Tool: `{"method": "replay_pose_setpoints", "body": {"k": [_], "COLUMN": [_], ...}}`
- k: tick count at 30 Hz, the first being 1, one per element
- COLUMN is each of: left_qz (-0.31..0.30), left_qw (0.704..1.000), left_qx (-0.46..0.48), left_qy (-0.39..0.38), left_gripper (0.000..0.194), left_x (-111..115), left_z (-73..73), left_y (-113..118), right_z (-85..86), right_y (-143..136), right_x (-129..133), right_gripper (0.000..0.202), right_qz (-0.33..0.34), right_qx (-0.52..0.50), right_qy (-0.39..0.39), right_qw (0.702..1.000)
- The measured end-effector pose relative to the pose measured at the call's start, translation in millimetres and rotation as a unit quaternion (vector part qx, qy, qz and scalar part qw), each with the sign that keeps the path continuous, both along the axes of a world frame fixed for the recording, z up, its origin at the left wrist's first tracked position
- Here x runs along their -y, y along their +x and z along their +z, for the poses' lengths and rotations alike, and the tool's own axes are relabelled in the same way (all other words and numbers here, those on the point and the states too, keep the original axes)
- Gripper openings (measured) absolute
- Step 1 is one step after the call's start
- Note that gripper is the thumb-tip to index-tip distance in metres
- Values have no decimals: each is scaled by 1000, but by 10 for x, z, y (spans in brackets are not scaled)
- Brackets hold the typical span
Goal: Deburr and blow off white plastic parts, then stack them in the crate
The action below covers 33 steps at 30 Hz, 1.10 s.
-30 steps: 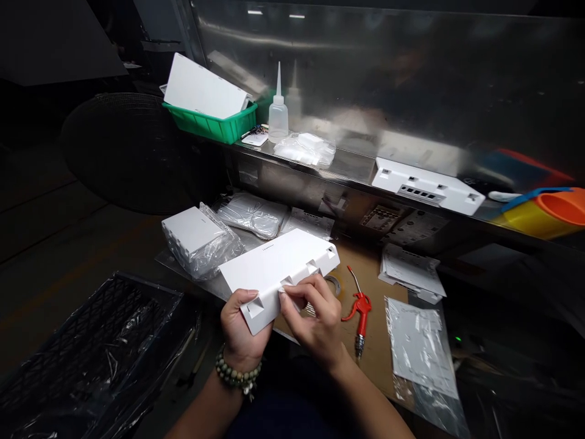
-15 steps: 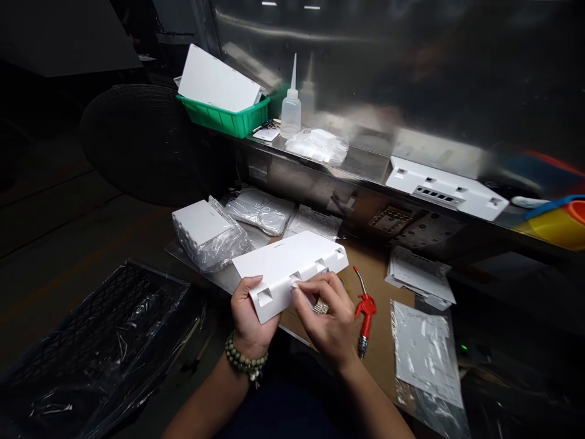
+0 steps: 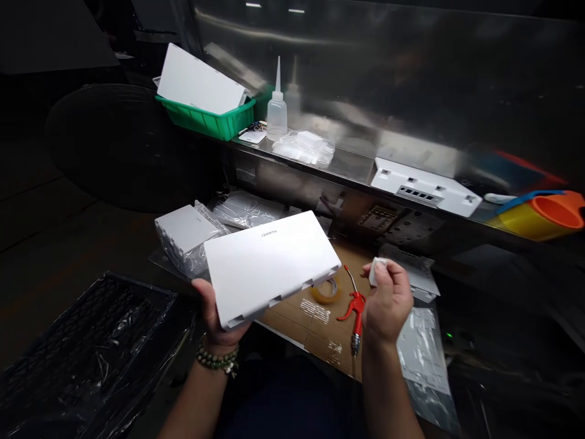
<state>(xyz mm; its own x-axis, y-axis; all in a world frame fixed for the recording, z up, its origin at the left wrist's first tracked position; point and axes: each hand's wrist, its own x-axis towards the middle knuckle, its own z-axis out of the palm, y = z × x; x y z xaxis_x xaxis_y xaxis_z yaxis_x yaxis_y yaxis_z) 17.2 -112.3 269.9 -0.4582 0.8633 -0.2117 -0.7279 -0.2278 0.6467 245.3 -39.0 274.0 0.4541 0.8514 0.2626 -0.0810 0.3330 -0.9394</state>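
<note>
My left hand (image 3: 218, 320) grips the near left corner of a white plastic housing cover (image 3: 272, 262), thumb along its edge. The cover is tilted, its broad face up with HUAWEI printed on it; notches run along the lower edge. Off to the right, my right hand (image 3: 388, 302) is raised and pinches a small folded white cloth or wipe (image 3: 375, 272) between thumb and fingers. It is apart from the cover. Near that hand, a red air blow gun (image 3: 356, 311) and a roll of yellowish tape (image 3: 326, 289) lie on brown cardboard (image 3: 297, 329).
Bagged white covers (image 3: 185, 235) sit behind at left; flat bagged parts (image 3: 423, 353) lie at right. Along the metal shelf (image 3: 347, 171) stand a green basket (image 3: 205, 119), a squeeze bottle (image 3: 276, 116) and another white housing (image 3: 425, 189). A plastic-lined black crate (image 3: 91, 341) is lower left.
My right hand has moved away from the cover to the right with the small white cloth. The cover has turned, showing more of its broad face. The view has shifted slightly.
</note>
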Motion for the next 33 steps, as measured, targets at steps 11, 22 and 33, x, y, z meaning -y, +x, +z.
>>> {"method": "replay_pose_setpoints", "body": {"k": [11, 22, 33], "left_qz": [-25, -38, -112], "left_qw": [995, 996, 980], "left_qx": [19, -23, -117], "left_qy": [-94, -80, -113], "left_gripper": [99, 94, 72], "left_x": [-5, 10, -108], "left_z": [-146, -268, -36], "left_y": [-36, -76, -250], "right_z": [-48, -78, -169], "right_y": [-57, 42, 173], "right_x": [-27, 44, 23], "right_gripper": [30, 35, 42], "right_qz": [184, 194, 213], "right_qx": [-163, -134, -92], "right_qy": [-187, -177, -151], "right_qw": [951, 956, 961]}}
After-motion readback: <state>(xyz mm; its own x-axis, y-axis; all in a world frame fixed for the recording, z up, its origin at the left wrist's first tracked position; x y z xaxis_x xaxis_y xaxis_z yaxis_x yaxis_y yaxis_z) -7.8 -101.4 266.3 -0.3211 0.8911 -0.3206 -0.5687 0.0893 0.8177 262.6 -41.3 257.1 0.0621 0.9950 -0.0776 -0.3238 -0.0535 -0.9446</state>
